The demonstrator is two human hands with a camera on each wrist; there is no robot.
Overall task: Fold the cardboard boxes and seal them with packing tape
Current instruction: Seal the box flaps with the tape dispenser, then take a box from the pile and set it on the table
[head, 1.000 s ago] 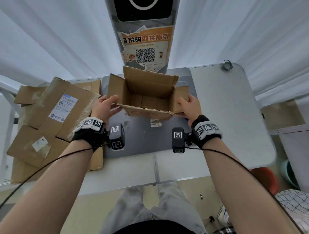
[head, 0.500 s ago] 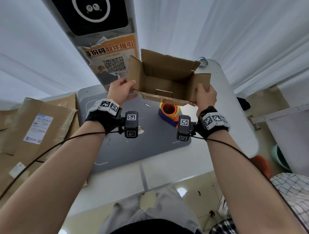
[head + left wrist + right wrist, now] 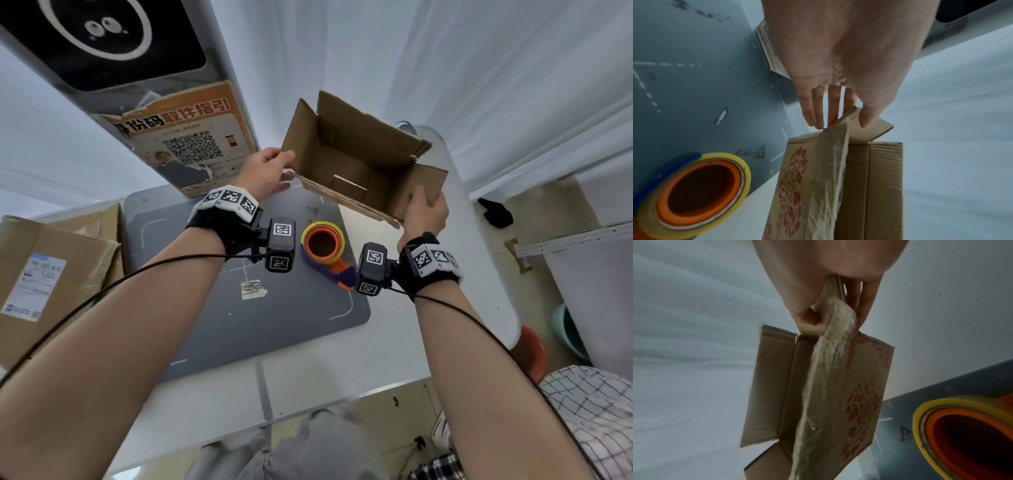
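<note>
An open brown cardboard box (image 3: 356,164) hangs in the air above the far end of the table, its open top towards me and its flaps spread. My left hand (image 3: 267,171) pinches the box's left flap between thumb and fingers (image 3: 830,107). My right hand (image 3: 424,212) grips the near right flap, thumb (image 3: 805,314) on one side and fingers on the other. A strip of old tape runs down the box's underside (image 3: 830,178) (image 3: 818,386). An orange-and-blue tape dispenser (image 3: 323,243) with a yellowish roll (image 3: 694,191) (image 3: 966,434) lies on the grey mat (image 3: 239,325) below the box.
Flattened cardboard boxes (image 3: 51,274) are stacked at the table's left end. A grey post with a QR-code poster (image 3: 191,144) stands behind the mat. White curtains hang all round. An orange basin (image 3: 531,353) sits on the floor past the table's right edge.
Both hands have lifted the box off the mat, up and to the right. The tape dispenser that it hid now shows on the mat.
</note>
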